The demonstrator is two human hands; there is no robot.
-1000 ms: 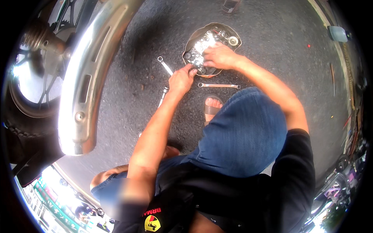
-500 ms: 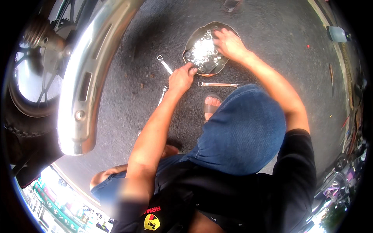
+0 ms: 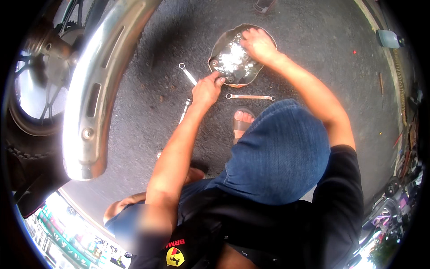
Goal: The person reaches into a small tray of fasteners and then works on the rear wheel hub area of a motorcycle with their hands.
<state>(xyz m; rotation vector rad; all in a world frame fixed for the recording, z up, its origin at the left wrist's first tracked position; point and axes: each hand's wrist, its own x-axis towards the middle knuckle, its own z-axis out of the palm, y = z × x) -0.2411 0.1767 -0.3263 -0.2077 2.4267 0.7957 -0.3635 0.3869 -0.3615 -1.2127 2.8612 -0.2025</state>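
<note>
- The left hand (image 3: 207,92) is at the lower-left edge of a shallow round bowl (image 3: 219,46); its grip is nearly closed, index finger just inside the rim and thumb at the outer side, so that the rim sits pinched between them.
- The other fingers of the left hand are curled back toward the palm, and what they touch cannot be seen.
- The right hand (image 3: 261,46) reaches over the upper-right part of the bowl, back of the hand up, fingers pointing left and bent down into the contents.
- The grip of the right hand is loosely curled, the fingers a little apart; the fingertips meet the contents, but whether they have hold of a piece cannot be told.
- Small metal parts (image 3: 234,60), nuts and washer-like rings among them, are heaped in the bowl; glare washes out the middle of the heap.
- The bowl stands on the dark asphalt (image 3: 145,89), in front of the person's sandalled foot (image 3: 242,123).
- A double-ended ring wrench (image 3: 251,97) lies crosswise between the bowl and the foot, apart from both hands.
- A second wrench (image 3: 188,75) lies slanted just beside the left hand, its lower end hidden there.
- A socket-headed tool (image 3: 185,110) lies beside the left wrist, partly covered by the forearm.
- A curved chrome guard (image 3: 93,103) fills the left side, well apart from the bowl.
</note>
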